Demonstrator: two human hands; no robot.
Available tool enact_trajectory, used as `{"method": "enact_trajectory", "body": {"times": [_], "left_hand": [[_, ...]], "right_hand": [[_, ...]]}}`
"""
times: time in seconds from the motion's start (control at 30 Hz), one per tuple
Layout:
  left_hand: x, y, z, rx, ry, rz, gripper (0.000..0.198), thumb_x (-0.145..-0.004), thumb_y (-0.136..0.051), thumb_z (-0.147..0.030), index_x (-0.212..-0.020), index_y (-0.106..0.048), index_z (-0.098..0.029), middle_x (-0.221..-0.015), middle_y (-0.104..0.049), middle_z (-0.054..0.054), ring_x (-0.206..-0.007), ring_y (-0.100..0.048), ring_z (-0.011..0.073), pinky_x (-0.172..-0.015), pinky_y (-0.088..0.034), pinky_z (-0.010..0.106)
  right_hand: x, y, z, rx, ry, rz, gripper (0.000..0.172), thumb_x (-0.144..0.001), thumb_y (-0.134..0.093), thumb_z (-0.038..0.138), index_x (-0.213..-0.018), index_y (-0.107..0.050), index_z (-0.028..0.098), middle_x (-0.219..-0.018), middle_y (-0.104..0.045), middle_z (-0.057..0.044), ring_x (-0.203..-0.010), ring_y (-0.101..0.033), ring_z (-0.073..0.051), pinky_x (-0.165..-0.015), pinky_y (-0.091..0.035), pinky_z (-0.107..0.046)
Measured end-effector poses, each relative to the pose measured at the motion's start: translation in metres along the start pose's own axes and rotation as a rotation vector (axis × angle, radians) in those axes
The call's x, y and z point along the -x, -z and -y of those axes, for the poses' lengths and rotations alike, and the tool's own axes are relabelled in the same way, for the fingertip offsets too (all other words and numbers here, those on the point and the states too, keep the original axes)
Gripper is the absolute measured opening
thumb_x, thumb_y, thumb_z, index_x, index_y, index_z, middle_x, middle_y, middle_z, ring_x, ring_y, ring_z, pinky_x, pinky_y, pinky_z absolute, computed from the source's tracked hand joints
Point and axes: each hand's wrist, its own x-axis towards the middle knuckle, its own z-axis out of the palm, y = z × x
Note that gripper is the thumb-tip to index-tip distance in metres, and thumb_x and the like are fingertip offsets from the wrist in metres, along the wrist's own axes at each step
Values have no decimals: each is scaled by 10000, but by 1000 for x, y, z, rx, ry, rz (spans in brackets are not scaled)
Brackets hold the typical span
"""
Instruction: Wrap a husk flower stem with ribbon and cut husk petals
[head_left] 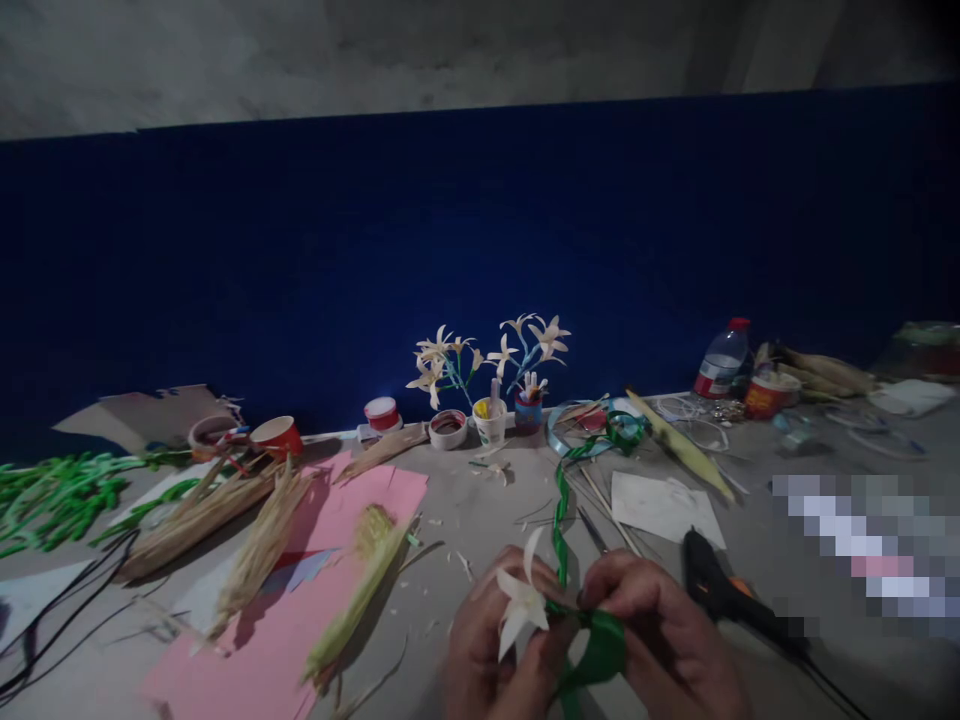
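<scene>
Close to the table's front edge, my left hand (487,640) pinches a white artificial flower (523,604) just behind its petals. The petals point toward the left and up. Green ribbon (600,655) wraps the stem, and my right hand (664,625) has its fingers closed on that ribbon beside the stem. A loop of it hangs below both hands. From there the ribbon runs back, twisted, to a green roll (624,430) on the table. How the fingertips meet the stem is partly hidden.
A black glue gun (720,580) lies right of my hands. Finished white flowers (446,355) stand in a cup (490,425) at the back. Corn husks (360,590) lie on pink paper (255,650) at left. A plastic bottle (724,360) stands back right.
</scene>
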Motion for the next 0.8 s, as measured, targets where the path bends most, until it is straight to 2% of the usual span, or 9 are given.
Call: {"method": "enact_trajectory", "body": {"times": [0.13,0.3,0.43,0.57,0.63,0.73,0.8], "left_hand": [[-2,1,0,-22,-97,76,94,-783,-720,-288,-728,-707,-213,-708,-611,19,-705,-569,170,-648,-435,219],[0,7,7,-74,-105,87,94,-786,-729,-315,-758,-727,-225,-726,-623,19,-731,-592,178,-701,-465,225],[2,10,8,-131,-103,50,64,-774,-747,-292,-783,-739,-230,-804,-671,35,-828,-629,214,-786,-480,258],[-4,10,0,-131,-134,157,149,-799,-708,-353,-724,-712,-224,-672,-619,33,-718,-614,224,-722,-500,297],[-7,11,-3,-131,-158,204,152,-808,-697,-366,-744,-715,-229,-681,-610,35,-700,-601,221,-706,-496,302],[-11,16,-6,-153,-178,248,110,-825,-686,-332,-795,-714,-230,-739,-610,36,-743,-596,218,-756,-485,309],[-13,20,-7,-178,-184,285,89,-836,-678,-298,-809,-708,-220,-763,-621,42,-792,-603,228,-829,-471,328]], "right_hand": [[0,-2,-3,-242,-260,-52,187,-724,-810,298,-680,-652,209,-782,-628,0,-675,-553,-131,-617,-462,-193],[0,-5,-6,-487,-524,-32,234,-663,-859,252,-651,-636,182,-726,-634,16,-627,-553,-109,-593,-447,-185],[-1,-9,-3,-595,-560,-11,213,-675,-858,254,-660,-659,179,-702,-658,19,-587,-589,-99,-570,-450,-179],[-2,-15,2,-689,-616,10,201,-653,-872,246,-663,-679,193,-695,-669,19,-577,-611,-93,-567,-475,-170],[-3,-17,3,-703,-603,11,190,-652,-870,238,-648,-685,197,-666,-653,27,-568,-595,-87,-564,-479,-163],[-2,-19,2,-694,-588,19,159,-659,-864,258,-691,-718,205,-668,-655,22,-590,-602,-96,-601,-502,-178],[-1,-19,1,-614,-525,16,147,-690,-841,284,-739,-734,195,-693,-672,-2,-594,-624,-119,-603,-525,-216]]}}
